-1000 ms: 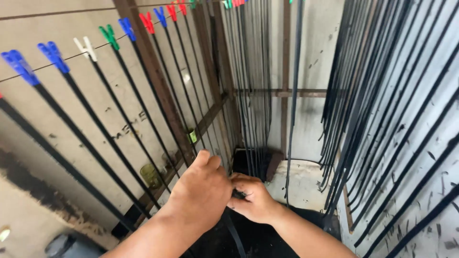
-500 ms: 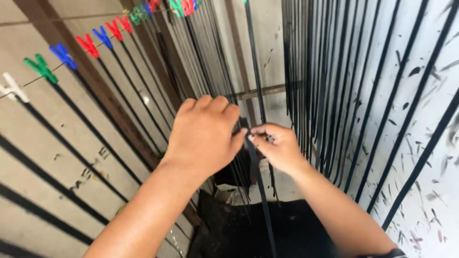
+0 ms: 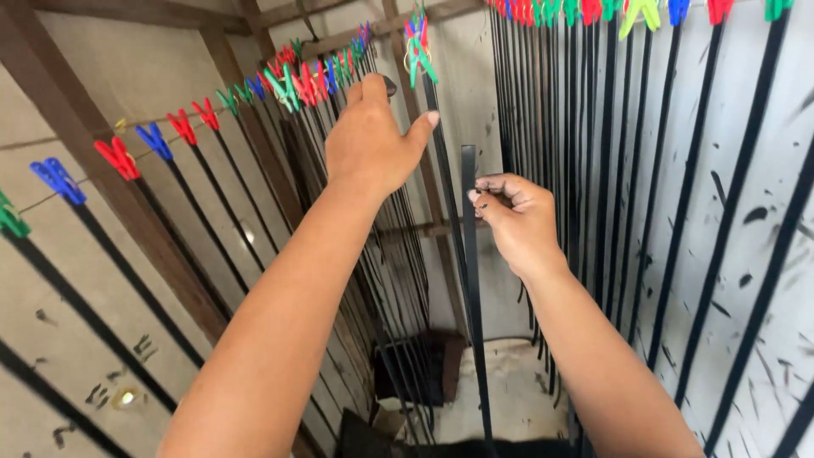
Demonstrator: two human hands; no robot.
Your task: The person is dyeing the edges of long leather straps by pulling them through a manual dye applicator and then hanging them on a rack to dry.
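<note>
My right hand [image 3: 513, 216] pinches the top end of a long black strip [image 3: 471, 297] that hangs straight down toward the floor. My left hand [image 3: 373, 140] is raised higher, fingers apart, reaching up toward a green and pink clothes peg [image 3: 415, 38] clipped overhead; it holds nothing that I can see. The peg carries another hanging black strip [image 3: 443, 178] just behind my left hand.
Rows of coloured pegs [image 3: 186, 127] on a line hold many black strips along the left wall. More pegs [image 3: 593, 10] and strips [image 3: 610, 170] hang along the spattered right wall. A wooden post [image 3: 110, 187] slants on the left. A dark box [image 3: 415, 365] sits on the floor.
Both hands have risen from low near the floor to upper height. My left hand let go of the strip and reaches toward the pegs; my right hand lifted the strip's end.
</note>
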